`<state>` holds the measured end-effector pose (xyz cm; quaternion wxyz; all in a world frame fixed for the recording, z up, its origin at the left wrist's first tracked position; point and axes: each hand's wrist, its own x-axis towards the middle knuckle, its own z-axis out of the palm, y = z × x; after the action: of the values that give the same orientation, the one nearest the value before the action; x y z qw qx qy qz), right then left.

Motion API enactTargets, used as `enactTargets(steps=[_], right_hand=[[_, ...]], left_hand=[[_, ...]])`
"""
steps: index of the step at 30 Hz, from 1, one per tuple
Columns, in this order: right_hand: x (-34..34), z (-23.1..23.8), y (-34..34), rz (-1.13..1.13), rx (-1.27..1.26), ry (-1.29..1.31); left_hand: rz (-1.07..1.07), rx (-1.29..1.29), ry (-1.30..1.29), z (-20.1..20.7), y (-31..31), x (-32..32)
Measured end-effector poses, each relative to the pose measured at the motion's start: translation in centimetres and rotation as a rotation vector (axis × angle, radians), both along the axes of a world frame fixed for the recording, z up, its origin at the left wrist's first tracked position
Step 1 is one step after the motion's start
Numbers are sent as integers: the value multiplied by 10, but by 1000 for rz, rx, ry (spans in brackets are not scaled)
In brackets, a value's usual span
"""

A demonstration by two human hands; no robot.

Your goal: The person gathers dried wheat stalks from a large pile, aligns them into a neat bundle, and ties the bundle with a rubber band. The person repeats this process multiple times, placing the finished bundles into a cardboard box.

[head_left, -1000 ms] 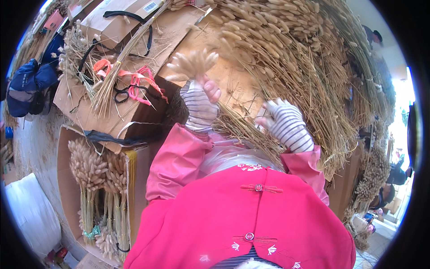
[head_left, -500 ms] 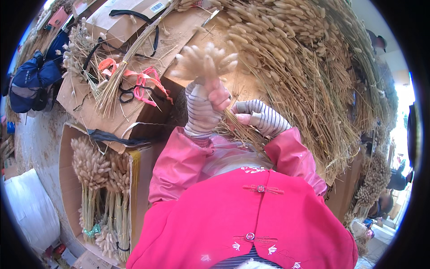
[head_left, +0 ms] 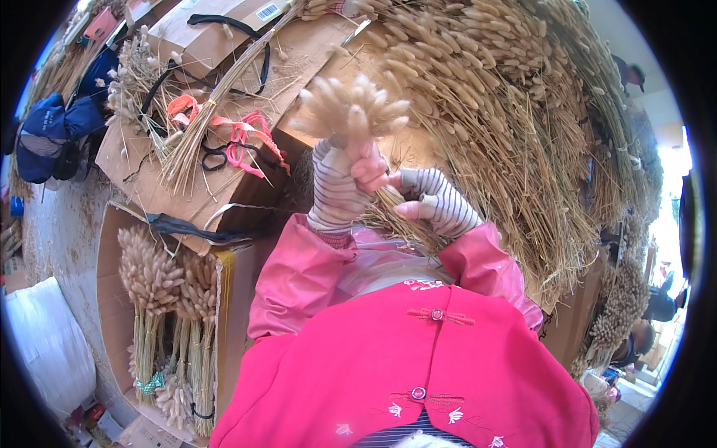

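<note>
A bunch of dried bunny-tail grass (head_left: 354, 108) stands upright in front of me, its fluffy beige heads fanned out. My left hand (head_left: 343, 175), in a striped fingerless glove, is closed around its stems just under the heads. Below the fist, the stems (head_left: 390, 198) slant down toward my right. My right hand (head_left: 435, 201), gloved the same way, is beside these stems, its thumb and forefinger apart. The forefinger reaches close to my left fist; its other fingertips are partly hidden.
A large heap of bunny-tail grass (head_left: 515, 127) covers the table's right side. At left, a cardboard box (head_left: 127, 175) carries loose stalks, pink ribbons (head_left: 243, 142) and black straps. Below it, an open carton (head_left: 112, 299) holds tied bunches. A blue bag (head_left: 56, 134) is at far left.
The bunch and my left hand have shifted slightly right. My right thumb has moved down, away from the forefinger, widening the gap between them.
</note>
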<state>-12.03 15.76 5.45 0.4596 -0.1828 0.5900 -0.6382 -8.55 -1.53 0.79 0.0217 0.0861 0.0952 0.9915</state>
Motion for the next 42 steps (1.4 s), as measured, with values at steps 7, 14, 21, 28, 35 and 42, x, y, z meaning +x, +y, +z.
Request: enactTargets(steps=[7,14,21,28,35,42], right_hand=[[5,-15,1,-72,16,-76],[2,-15,0,-158,117,22],[-7,-16,2,-161,229,95],[-10,-23,-2,-249,320,292],[-17,-4,-17,-304,157,1395],[-27,4,-34,-313,222,1508]], left_hand=[[-13,-86,28,-5,-4,1],[6,-122,-45,-4,-3,0],[92,-263,-212,8,2,4],[137,-296,-240,13,3,4],[389,-306,-378,7,18,-4],[468,-336,-355,9,14,0]])
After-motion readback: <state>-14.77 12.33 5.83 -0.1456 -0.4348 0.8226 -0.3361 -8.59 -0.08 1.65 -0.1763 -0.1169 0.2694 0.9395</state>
